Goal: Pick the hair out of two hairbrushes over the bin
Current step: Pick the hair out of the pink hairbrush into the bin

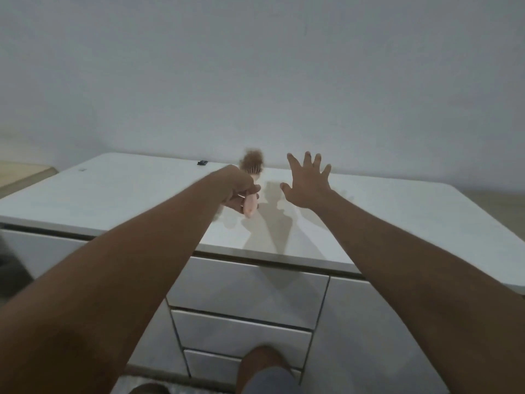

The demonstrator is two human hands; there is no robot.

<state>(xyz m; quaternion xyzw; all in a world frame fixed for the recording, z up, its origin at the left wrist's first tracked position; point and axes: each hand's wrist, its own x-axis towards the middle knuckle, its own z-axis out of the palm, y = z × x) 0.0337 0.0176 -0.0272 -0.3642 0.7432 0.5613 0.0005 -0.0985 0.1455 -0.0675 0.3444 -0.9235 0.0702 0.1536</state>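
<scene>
1. The hairbrush was held up above the back part of the white cabinet top. Its head pointed away from the person, toward the wall, and its handle pointed back toward them.
2. A fluffy, reddish-brown clump of hair sat on the brush head. It was blurred and soft-edged, with pale bristles showing just beneath it.
3. The handle was smooth, rounded and pale pink, and looked like plastic. Its blunt end stuck out below the grip, while the head and hair rose beyond the wrist.
4. The left hand gripped the handle with its fingers curled round it and the thumb laid across the near side. The middle of the brush was hidden inside this grip.
5. The right hand was just to the right of the brush and apart from it. Its palm faced down, its fingers and thumb were spread wide, and it held nothing. Whether it touched the top could not be told.
6. Both bare forearms reached forward from the lower corners of the view. They cast soft grey shadows on the glossy top between and below the hands.
7. The cabinet top was flat and smooth, with rounded corners. A small black object lay near its back edge, to the left of the brush and too small to identify.
8. Below the top, a stack of plain white drawer fronts showed dark gaps between them.
9. A bare knee showed at the bottom edge.
10. A pale wooden surface stood at the far left, and a plain matte wall filled the upper half of the view.
</scene>
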